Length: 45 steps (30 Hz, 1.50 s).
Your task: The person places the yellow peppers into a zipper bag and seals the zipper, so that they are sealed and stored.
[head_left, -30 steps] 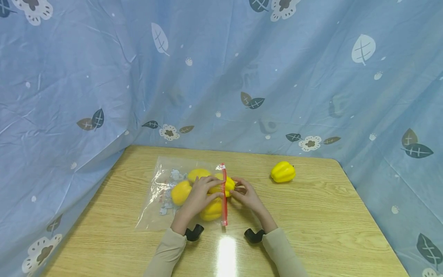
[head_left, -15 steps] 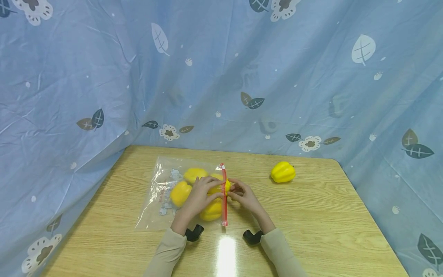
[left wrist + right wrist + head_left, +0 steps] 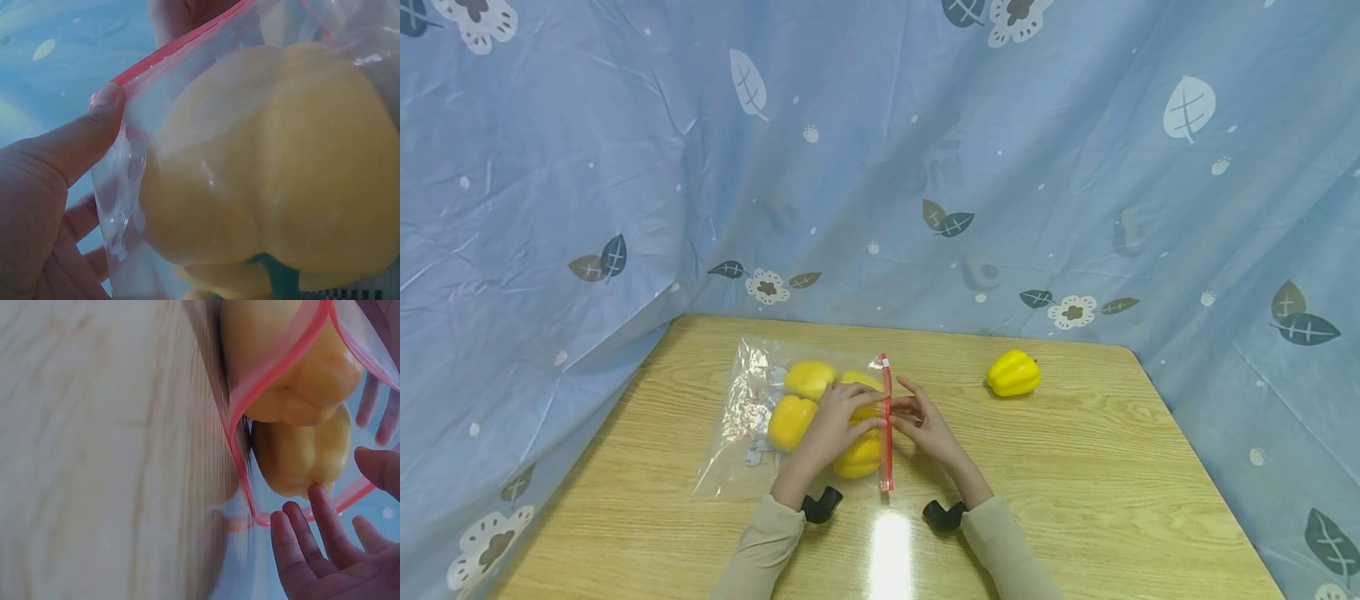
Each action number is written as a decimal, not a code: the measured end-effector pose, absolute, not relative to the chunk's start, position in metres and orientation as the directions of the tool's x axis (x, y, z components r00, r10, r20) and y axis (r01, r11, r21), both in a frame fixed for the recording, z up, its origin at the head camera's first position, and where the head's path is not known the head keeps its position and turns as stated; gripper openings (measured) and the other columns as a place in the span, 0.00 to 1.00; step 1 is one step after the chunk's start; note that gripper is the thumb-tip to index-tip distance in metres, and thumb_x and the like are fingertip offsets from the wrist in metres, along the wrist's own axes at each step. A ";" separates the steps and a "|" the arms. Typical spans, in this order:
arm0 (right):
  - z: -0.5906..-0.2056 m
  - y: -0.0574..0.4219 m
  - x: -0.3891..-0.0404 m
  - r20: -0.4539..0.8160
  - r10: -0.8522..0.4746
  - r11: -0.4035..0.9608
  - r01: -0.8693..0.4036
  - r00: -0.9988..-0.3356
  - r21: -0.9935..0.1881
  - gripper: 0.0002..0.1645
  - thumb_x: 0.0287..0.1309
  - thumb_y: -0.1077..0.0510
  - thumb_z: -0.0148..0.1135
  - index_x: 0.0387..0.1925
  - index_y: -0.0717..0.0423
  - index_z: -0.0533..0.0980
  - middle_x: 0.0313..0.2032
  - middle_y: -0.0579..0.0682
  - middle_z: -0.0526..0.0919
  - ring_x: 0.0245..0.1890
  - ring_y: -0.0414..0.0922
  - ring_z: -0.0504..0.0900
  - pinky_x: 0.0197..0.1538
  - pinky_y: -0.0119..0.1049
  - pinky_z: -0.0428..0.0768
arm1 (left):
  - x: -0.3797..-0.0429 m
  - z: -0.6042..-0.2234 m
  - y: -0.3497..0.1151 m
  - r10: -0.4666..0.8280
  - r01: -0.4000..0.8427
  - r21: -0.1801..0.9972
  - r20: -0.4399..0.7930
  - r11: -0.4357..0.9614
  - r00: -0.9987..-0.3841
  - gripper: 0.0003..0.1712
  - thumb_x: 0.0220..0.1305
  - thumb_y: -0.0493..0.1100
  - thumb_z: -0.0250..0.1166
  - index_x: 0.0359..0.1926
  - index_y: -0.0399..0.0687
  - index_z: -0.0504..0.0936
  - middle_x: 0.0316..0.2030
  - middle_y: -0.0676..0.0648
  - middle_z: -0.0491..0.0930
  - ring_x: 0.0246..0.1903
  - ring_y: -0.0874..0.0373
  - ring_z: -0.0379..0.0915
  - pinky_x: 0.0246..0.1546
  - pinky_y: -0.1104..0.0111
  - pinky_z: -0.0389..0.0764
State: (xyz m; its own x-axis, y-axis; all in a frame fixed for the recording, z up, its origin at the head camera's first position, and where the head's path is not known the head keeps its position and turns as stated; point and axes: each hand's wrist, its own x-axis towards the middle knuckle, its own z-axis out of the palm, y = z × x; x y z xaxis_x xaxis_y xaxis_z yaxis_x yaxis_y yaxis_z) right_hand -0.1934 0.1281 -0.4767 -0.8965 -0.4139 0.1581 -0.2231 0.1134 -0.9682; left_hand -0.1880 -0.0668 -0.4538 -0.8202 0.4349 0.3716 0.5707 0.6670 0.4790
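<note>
A clear zip bag [image 3: 730,467] with a red zip edge [image 3: 887,465] lies on the table, holding several yellow bell peppers [image 3: 791,423]. My left hand [image 3: 826,429] pinches the bag near its mouth. In the left wrist view, the thumb of that hand [image 3: 47,187] presses the red edge, with the fingers partly hidden behind the plastic. At the mouth is my right hand [image 3: 932,429]. The right wrist view has this hand [image 3: 340,562] with fingers extended; one fingertip is at the end of a bell pepper [image 3: 303,459] inside the gaping bag.
Another yellow bell pepper [image 3: 1013,373] lies outside the bag at the table's back right. Black wrist-camera mounts [image 3: 822,505] sit under both wrists. A blue patterned curtain [image 3: 880,167] surrounds the wooden table [image 3: 1075,500].
The bell pepper at the mouth has moved left, deeper into the bag, with my right hand following. A pepper at the back has shifted left too. My left hand has stayed put.
</note>
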 end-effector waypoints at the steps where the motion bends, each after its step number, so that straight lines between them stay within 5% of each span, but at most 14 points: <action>1: -0.477 0.128 -0.193 0.162 -0.419 0.115 -0.229 -0.893 -0.967 0.41 0.60 0.68 0.55 0.69 0.66 0.46 0.55 0.71 0.70 0.55 0.65 0.69 0.57 0.55 0.71 | -0.188 -0.454 -0.067 0.436 0.572 0.474 0.374 0.669 -0.819 0.25 0.57 0.53 0.64 0.54 0.52 0.78 0.49 0.50 0.78 0.53 0.50 0.70 0.65 0.41 0.47; 20: -0.476 0.126 -0.196 0.155 -0.512 0.135 -0.257 -0.845 -0.957 0.42 0.64 0.66 0.51 0.70 0.63 0.40 0.59 0.70 0.66 0.59 0.65 0.67 0.60 0.59 0.66 | -0.189 -0.454 -0.066 0.399 0.550 0.499 0.383 0.670 -0.833 0.24 0.55 0.53 0.65 0.52 0.52 0.80 0.48 0.52 0.79 0.50 0.51 0.71 0.64 0.38 0.46; 31: -0.469 0.148 -0.201 0.177 -0.419 0.194 -0.279 -0.890 -0.941 0.29 0.63 0.66 0.53 0.64 0.66 0.59 0.58 0.73 0.66 0.59 0.67 0.65 0.59 0.58 0.68 | -0.189 -0.454 -0.067 0.408 0.568 0.488 0.400 0.663 -0.820 0.22 0.55 0.53 0.66 0.50 0.53 0.81 0.48 0.53 0.80 0.52 0.53 0.72 0.65 0.40 0.44; 45: -0.454 0.190 -0.201 0.328 -0.174 0.388 -0.371 -0.928 -0.844 0.26 0.60 0.66 0.57 0.60 0.66 0.66 0.54 0.68 0.73 0.56 0.65 0.69 0.56 0.63 0.67 | -0.187 -0.452 -0.065 0.407 0.577 0.504 0.413 0.643 -0.815 0.21 0.54 0.52 0.66 0.49 0.52 0.81 0.47 0.54 0.80 0.51 0.52 0.73 0.64 0.39 0.44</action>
State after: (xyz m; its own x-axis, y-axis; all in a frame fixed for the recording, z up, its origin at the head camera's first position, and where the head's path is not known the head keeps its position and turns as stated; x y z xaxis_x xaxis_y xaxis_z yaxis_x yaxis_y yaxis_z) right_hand -0.2012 0.1899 -0.4537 -0.9285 -0.1737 0.3283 -0.3709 0.3877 -0.8438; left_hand -0.1866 -0.0646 -0.4520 -0.8148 0.4069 0.4130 0.5766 0.6432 0.5038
